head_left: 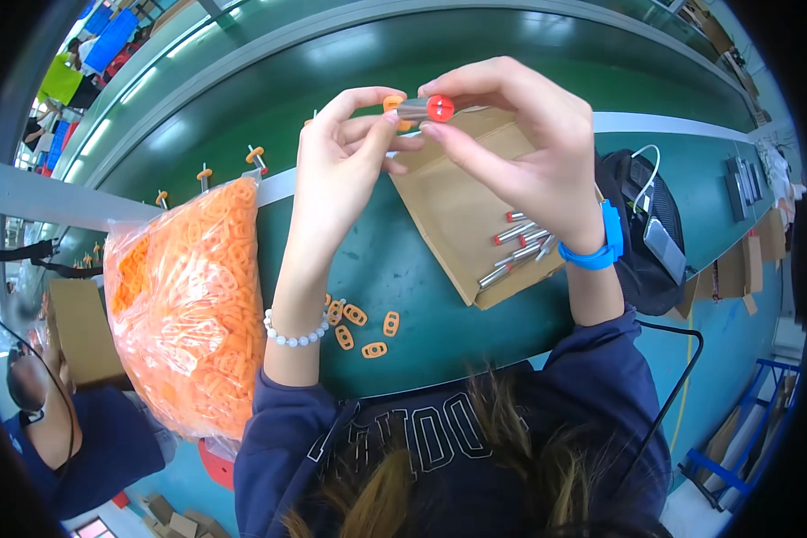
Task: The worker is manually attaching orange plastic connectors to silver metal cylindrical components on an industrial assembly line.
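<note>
Fingertips of the left hand [341, 148] and the right hand [533, 143] face each other over the far side of the green table [439, 350], each hand closed to a narrow pinch — thumb against index.

Largest of the things about them is the clear bag of orange parts [188, 314], left of the left forearm. The open cardboard box [435, 215] lies under and nearer than the right hand, with red-capped metal tubes [511, 235] jumbled toward its near right side. A few loose orange links [374, 351] lie nearer, just right of the left wrist's beaded bracelet [298, 340].

Between the hands is one metal tube [414, 109], its long axis running left to right, roughly level across the view. The right thumb and index have hold of it by its red cap [440, 108], at the right end. At the left end sits an orange link [393, 103], pinched by the left hand, which is the nearer hand to that end. Tube and link look to be touching — whether one enters the other, I cannot tell.
</note>
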A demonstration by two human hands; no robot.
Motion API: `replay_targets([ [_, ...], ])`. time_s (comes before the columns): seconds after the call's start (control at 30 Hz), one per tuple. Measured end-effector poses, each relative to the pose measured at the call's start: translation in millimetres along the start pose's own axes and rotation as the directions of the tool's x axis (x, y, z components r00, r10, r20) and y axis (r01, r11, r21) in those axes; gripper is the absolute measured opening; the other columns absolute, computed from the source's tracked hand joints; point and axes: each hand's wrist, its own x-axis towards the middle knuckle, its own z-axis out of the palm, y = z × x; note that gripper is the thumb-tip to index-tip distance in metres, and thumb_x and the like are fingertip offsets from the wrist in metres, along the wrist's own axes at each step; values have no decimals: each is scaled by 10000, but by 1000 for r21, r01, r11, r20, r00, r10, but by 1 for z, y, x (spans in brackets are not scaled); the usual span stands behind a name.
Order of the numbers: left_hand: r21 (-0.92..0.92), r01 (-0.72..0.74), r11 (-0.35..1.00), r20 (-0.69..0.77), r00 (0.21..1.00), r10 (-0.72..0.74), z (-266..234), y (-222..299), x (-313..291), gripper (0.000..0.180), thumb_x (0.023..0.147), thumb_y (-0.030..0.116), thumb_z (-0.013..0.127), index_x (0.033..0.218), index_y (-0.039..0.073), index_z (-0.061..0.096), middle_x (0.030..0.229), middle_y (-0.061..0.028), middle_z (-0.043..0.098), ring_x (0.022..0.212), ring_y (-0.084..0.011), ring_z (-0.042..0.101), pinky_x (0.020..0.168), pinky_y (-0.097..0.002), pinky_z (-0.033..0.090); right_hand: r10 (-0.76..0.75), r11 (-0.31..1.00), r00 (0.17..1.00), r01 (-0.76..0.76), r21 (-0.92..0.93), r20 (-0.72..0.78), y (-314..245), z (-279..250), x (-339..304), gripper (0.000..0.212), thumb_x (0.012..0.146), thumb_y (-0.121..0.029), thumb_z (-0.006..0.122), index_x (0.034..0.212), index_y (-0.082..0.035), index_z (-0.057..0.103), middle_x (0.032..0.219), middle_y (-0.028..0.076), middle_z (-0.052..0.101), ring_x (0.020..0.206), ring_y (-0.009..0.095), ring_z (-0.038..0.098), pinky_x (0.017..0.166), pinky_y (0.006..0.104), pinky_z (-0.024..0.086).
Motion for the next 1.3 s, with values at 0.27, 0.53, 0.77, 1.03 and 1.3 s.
replay_targets([
  [0.27, -124, 30, 992, 7, 1000, -29, -3, -8, 1, 303, 931, 52, 563, 1209, -67, 535, 999, -159, 678, 901, -185, 680, 751, -244, 550, -2, 990, 1000, 1, -139, -8, 13, 10, 0, 254, 729, 29, 717, 973, 21, 646, 910, 101, 681, 832, 204, 686, 748, 272, 553],
  [0.53, -108, 37, 993, 62, 998, -30, -13, -13, 7, 321, 926, 33, 557, 1230, -63, 532, 1032, -144, 671, 927, -172, 665, 819, -267, 541, -39, 982, 999, 44, -185, 28, 15, 15, -1, 269, 709, 40, 727, 967, 5, 655, 932, 112, 692, 839, 244, 681, 732, 290, 543],
  [0.77, -149, -24, 989, 97, 994, 39, -10, -18, 8, 281, 925, 43, 572, 1190, -51, 563, 1007, -119, 678, 887, -143, 664, 805, -248, 536, -33, 972, 998, 44, -229, 51, 19, 21, -4, 270, 713, 32, 726, 971, -21, 666, 936, 101, 696, 840, 235, 683, 724, 286, 541],
  [1.03, -152, -22, 988, 126, 991, 41, -14, -17, 10, 282, 912, 31, 582, 1179, -60, 573, 1022, -108, 674, 903, -135, 656, 826, -247, 533, -61, 963, 996, 75, -259, 62, 17, 23, -7, 259, 721, 12, 726, 969, -46, 677, 928, 75, 702, 826, 215, 685, 703, 275, 538],
  [1.3, -101, -3, 995, 114, 993, 14, -16, -17, 9, 289, 903, 21, 586, 1175, -72, 573, 1015, -122, 674, 904, -149, 662, 833, -261, 544, -77, 944, 997, 82, -319, 27, 16, 29, -8, 268, 713, 1, 737, 969, -51, 677, 910, 67, 704, 799, 211, 687, 684, 274, 545],
])
